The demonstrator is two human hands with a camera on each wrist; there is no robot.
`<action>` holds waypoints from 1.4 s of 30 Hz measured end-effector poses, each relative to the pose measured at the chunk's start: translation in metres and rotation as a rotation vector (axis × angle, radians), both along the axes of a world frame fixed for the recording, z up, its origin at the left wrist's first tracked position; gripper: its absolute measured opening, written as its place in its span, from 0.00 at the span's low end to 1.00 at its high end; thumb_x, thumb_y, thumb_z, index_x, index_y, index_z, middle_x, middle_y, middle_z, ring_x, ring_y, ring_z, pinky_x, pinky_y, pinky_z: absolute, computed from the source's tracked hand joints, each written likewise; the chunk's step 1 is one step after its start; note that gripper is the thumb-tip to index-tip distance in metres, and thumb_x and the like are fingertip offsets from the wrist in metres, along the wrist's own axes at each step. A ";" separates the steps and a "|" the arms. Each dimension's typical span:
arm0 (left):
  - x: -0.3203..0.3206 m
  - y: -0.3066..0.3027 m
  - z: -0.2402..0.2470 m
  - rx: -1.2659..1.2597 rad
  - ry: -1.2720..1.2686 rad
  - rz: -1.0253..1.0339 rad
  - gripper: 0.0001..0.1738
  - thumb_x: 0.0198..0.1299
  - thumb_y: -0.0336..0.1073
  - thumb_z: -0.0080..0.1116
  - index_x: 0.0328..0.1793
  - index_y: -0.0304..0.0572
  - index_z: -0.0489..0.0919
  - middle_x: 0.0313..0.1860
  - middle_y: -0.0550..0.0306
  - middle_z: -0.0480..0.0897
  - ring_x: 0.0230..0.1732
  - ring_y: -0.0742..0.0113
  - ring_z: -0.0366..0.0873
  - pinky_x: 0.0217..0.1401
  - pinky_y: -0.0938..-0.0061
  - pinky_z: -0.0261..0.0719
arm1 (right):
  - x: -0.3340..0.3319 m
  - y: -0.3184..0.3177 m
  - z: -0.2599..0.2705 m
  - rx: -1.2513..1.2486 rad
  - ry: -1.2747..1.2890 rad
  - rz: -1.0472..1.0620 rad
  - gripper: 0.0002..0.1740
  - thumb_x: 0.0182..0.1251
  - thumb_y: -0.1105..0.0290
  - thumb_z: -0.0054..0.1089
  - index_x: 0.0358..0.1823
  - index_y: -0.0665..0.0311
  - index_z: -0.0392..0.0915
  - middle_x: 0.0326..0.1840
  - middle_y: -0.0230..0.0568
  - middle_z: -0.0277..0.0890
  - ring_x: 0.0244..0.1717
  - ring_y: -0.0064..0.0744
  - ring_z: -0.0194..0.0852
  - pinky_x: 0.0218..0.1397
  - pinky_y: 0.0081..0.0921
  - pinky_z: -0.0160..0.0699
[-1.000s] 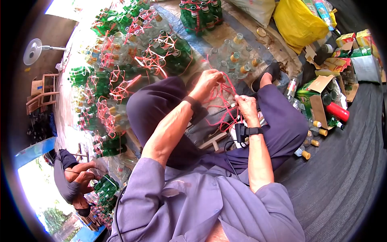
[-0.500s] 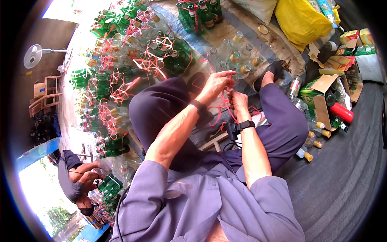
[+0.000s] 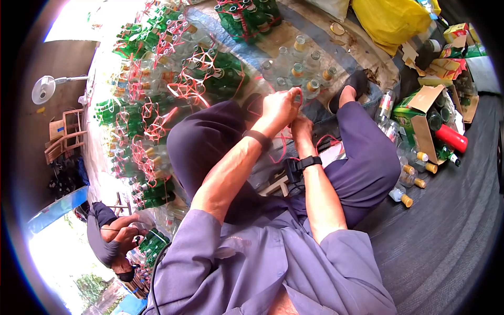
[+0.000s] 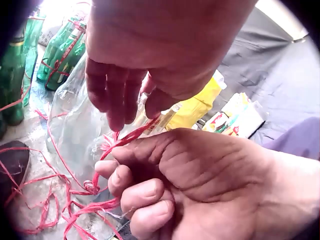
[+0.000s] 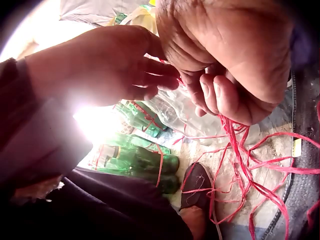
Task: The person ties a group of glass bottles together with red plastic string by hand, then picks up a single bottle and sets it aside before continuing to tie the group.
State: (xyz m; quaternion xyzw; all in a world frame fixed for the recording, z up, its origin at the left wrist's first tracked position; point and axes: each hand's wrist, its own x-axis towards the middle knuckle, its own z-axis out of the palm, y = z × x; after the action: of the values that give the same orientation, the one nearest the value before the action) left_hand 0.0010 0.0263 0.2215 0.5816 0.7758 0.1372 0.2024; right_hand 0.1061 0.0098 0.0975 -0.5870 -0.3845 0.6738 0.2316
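Note:
Red plastic string (image 4: 125, 140) runs between my two hands, which work close together above my crossed legs. My left hand (image 3: 279, 111) is farther forward; its fingers point down and pinch the string by the fingertips, as the left wrist view shows. Just behind it, my right hand (image 3: 302, 131) grips a bunch of strands, thumb over a curled index finger (image 4: 120, 180). Loose ends of the string (image 5: 245, 170) hang in a tangle below the right hand. Beyond both hands stands a group of clear glass bottles (image 3: 297, 70).
Green bottles (image 3: 249, 21) bound with red string stand in front, and many more bundles (image 3: 152, 94) fill the left. A yellow bag (image 3: 391, 23), an opened carton (image 3: 417, 118) and loose bottles (image 3: 407, 176) lie to the right. Another person (image 3: 113, 236) crouches at lower left.
My hands have come together from a wider spacing, the right moving left and forward, the left slightly right. The string spread between them is now gathered into a smaller bunch.

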 end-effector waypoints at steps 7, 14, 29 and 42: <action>0.002 0.013 -0.002 -0.029 0.052 -0.013 0.19 0.57 0.47 0.61 0.41 0.37 0.76 0.33 0.39 0.85 0.37 0.42 0.85 0.40 0.52 0.81 | 0.001 -0.003 -0.022 -0.019 0.037 -0.021 0.10 0.65 0.66 0.58 0.29 0.63 0.81 0.20 0.30 0.74 0.14 0.20 0.64 0.15 0.23 0.59; 0.002 0.017 -0.007 -0.071 -0.002 0.004 0.24 0.57 0.51 0.59 0.49 0.39 0.77 0.33 0.37 0.85 0.39 0.39 0.84 0.43 0.50 0.80 | 0.008 -0.002 -0.019 -0.254 -0.114 -0.190 0.13 0.55 0.67 0.59 0.37 0.67 0.84 0.24 0.40 0.79 0.27 0.33 0.77 0.28 0.32 0.73; -0.006 0.022 -0.007 -0.224 -0.022 -0.028 0.27 0.59 0.54 0.58 0.55 0.40 0.76 0.39 0.36 0.85 0.45 0.39 0.84 0.48 0.51 0.80 | 0.032 -0.054 0.017 0.482 -0.093 0.214 0.11 0.57 0.70 0.54 0.18 0.63 0.76 0.17 0.40 0.73 0.19 0.33 0.72 0.25 0.32 0.69; -0.002 0.021 -0.019 -0.290 -0.044 -0.079 0.25 0.67 0.52 0.53 0.55 0.38 0.66 0.35 0.33 0.84 0.42 0.35 0.84 0.43 0.47 0.79 | 0.039 -0.045 0.118 0.590 -0.266 0.391 0.16 0.59 0.66 0.52 0.18 0.71 0.76 0.20 0.59 0.75 0.25 0.57 0.79 0.32 0.47 0.75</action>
State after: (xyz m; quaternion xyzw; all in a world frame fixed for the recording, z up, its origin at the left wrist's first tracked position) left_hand -0.0012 0.0469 0.2027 0.5731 0.7595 0.0283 0.3065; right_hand 0.1451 -0.0356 0.2152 -0.4930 -0.6934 0.4835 0.2057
